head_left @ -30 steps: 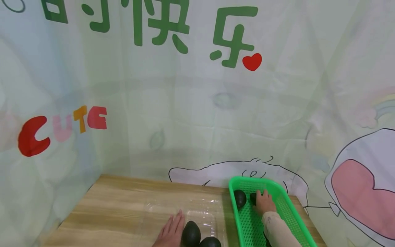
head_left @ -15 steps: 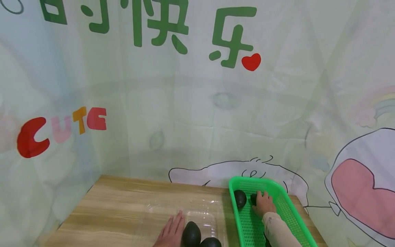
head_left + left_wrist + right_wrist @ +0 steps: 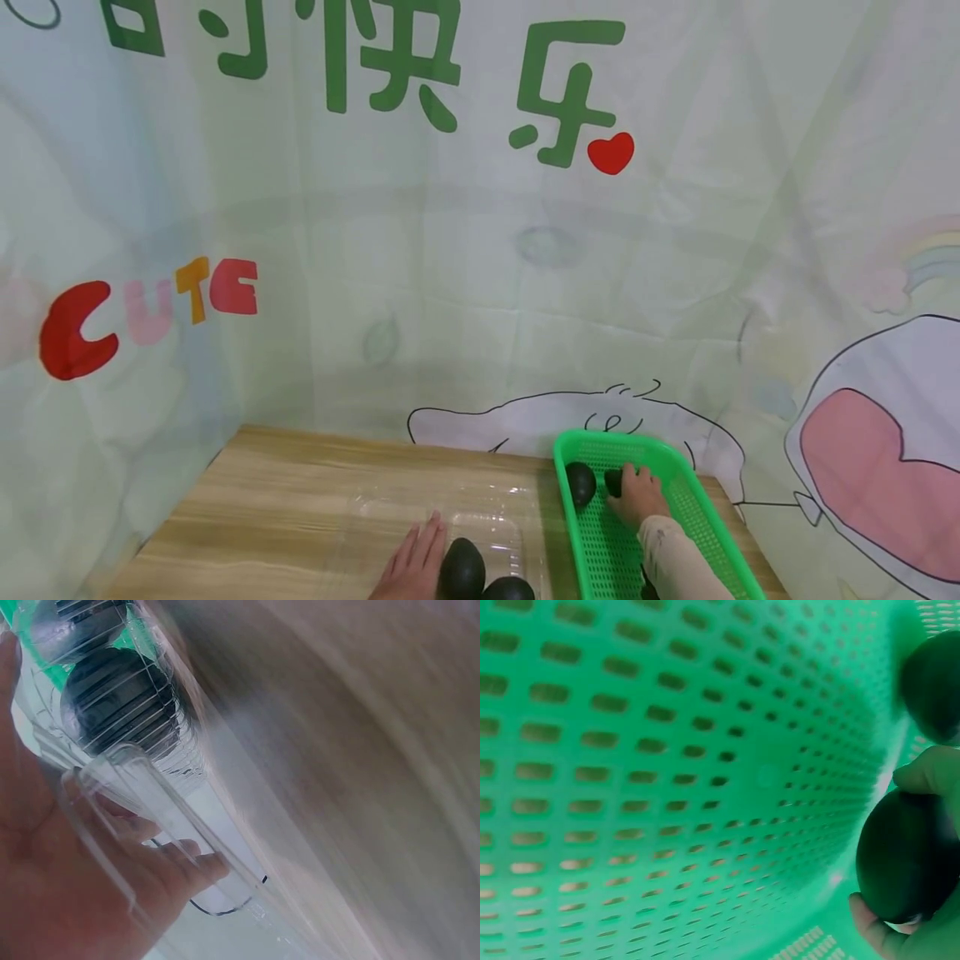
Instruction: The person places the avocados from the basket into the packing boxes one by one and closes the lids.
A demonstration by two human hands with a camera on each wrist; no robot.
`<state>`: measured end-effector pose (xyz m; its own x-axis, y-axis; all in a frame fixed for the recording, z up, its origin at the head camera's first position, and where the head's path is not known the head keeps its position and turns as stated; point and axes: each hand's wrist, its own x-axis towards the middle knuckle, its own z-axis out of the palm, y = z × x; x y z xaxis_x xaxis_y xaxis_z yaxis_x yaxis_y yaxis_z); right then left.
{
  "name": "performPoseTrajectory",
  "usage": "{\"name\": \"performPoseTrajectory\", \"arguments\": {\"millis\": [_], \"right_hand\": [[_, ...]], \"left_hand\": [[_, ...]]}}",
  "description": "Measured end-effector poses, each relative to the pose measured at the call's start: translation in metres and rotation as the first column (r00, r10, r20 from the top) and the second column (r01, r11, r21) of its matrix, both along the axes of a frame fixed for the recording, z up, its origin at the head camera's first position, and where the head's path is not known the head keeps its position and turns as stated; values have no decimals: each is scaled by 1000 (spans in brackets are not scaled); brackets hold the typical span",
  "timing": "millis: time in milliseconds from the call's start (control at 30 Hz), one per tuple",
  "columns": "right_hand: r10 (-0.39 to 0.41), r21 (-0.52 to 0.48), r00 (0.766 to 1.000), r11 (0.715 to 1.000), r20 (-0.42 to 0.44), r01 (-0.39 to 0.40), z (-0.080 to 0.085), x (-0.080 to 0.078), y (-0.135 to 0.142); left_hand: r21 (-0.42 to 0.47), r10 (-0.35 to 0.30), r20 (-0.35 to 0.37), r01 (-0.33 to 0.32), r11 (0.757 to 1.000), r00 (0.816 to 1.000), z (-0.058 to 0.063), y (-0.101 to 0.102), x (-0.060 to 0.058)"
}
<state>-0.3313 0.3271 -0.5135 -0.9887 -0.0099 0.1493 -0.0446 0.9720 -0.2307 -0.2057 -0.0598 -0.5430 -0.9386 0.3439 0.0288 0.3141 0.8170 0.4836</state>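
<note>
My right hand (image 3: 643, 498) reaches into the green perforated basket (image 3: 663, 450) and grips a black egg-shaped object (image 3: 900, 859) between thumb and fingers. Another such black object (image 3: 581, 485) lies to its left in the basket, near the far left corner. My left hand (image 3: 412, 562) rests at the clear plastic tray (image 3: 480, 527), its fingers straight in the head view. Just right of that hand, two black egg-shaped objects (image 3: 462, 571) are in the tray, the nearer one cut off by the frame. Through clear plastic, the left wrist view shows the fingers (image 3: 202, 870).
A wooden table (image 3: 300, 475) carries both tray and basket, the basket standing right of the tray. Below the right forearm, a bit of another dark thing (image 3: 649, 587) shows in the basket. A printed cloth (image 3: 420, 275) hangs behind the table.
The right hand has shifted very slightly left, and more of the black object in its grip shows. The left hand stays in place.
</note>
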Motion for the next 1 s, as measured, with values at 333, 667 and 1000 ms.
{"name": "performPoseTrajectory", "arguments": {"millis": [333,667,1000], "right_hand": [[-32,-13,999,999,37,32,20,8,-15],[-48,-25,997,998,58,50,31,19,-23],[-65,-54,995,996,81,70,48,33,-34]], "left_hand": [[-25,-18,15,19,1000,1000,2,-2,-1],[10,-11,-7,11,1000,1000,-2,-2,-1],[-22,-6,30,6,1000,1000,1,-2,-1]]}}
